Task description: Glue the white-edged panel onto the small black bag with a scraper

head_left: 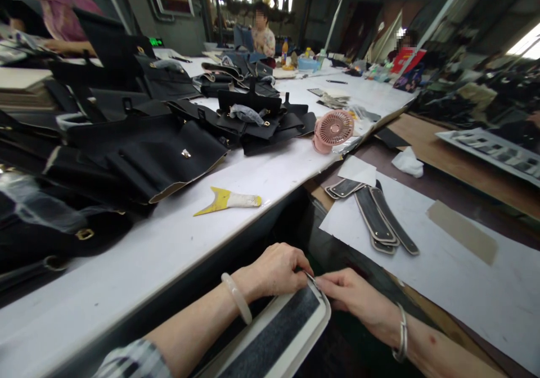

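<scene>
A flat panel (pixel 291 333) with a dark strip in its middle and a pale border lies low in the view, its rounded end pointing up and away. My left hand (pixel 280 271), with a pale bangle at the wrist, is closed on the panel's far edge. Close beside it, my right hand (pixel 348 291), wearing a silver bracelet, pinches the same end from the right. The fingertips almost meet at the corner, where a thin edge piece stands up; its details are too small to tell. The panel's near end runs out of the frame.
A yellow and white forked tool (pixel 228 199) lies on the white table (pixel 169 248). Black bag pieces (pixel 160 153) are piled at left, near a pink fan (pixel 334 129). Dark strips (pixel 375 212) rest on white paper at right. Other people sit farther back.
</scene>
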Demonstrator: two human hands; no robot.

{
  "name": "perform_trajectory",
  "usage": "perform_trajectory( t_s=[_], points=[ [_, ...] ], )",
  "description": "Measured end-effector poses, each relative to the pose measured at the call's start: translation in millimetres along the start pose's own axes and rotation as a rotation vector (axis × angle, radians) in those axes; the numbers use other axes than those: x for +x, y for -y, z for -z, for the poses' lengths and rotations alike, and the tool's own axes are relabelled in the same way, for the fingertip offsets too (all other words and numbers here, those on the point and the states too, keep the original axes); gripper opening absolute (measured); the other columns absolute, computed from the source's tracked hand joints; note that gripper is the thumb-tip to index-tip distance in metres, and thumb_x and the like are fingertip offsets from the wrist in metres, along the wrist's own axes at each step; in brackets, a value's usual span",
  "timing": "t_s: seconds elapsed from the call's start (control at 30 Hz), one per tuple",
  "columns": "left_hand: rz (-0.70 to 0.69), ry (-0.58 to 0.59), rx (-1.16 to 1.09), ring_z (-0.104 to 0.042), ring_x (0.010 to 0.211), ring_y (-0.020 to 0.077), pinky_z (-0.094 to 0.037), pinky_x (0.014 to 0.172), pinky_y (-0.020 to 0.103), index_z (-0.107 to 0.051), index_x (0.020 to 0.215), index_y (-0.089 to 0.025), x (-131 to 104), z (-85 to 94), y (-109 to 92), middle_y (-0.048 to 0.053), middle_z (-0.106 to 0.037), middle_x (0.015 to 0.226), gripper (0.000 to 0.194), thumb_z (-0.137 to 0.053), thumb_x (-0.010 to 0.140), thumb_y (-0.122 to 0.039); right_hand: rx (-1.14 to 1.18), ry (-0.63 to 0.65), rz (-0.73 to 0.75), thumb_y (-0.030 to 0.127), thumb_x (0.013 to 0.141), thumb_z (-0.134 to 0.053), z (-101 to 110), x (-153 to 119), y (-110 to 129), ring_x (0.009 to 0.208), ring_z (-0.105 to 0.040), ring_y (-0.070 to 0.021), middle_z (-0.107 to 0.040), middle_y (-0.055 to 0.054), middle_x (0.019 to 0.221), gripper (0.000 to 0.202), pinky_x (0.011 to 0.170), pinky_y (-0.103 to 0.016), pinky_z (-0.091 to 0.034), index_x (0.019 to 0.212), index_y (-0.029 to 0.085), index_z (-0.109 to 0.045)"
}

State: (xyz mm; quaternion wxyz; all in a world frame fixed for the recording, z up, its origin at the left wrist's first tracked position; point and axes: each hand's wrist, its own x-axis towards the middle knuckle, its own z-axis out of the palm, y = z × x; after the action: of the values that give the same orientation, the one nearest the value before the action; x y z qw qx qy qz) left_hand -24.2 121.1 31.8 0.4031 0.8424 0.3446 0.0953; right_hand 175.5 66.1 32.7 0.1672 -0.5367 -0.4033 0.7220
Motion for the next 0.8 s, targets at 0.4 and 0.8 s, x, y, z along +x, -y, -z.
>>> perform_trajectory(
  t_s=[0.4, 0.8],
  points=[
    [-0.062, -0.008, 0.046, -0.071, 0.085, 0.0226, -0.05, 0.073, 0.03, -0.08, 0.094, -0.025, 0.0, -1.7, 1.6, 0.002, -0.078, 0.094, 0.036, -0.052, 0.072, -0.016, -0.089, 0.128, -0.152, 0.053, 0.066, -0.081, 7.1, 12.8, 18.8, 0.062, -0.048, -0.0088, -0.056, 0.001, 0.067, 0.044, 0.064, -0.022, -0.039, 0.07, 0.011, -0.068],
    [0.04, 0.053, -0.113, -0.072, 0.081, 0.0247, -0.052, 0.073, 0.032, -0.08, 0.095, -0.023, -0.7, 5.2, 1.6, 0.006, -0.079, 0.089, 0.035, -0.054, 0.072, -0.02, -0.502, 0.175, -0.31, 0.049, 0.061, -0.079, 10.6, 32.1, 40.1, 0.05, -0.029, -0.0068, -0.038, 0.007, 0.049, 0.044, 0.05, -0.025, -0.018, 0.052, 0.017, -0.049]
  ],
)
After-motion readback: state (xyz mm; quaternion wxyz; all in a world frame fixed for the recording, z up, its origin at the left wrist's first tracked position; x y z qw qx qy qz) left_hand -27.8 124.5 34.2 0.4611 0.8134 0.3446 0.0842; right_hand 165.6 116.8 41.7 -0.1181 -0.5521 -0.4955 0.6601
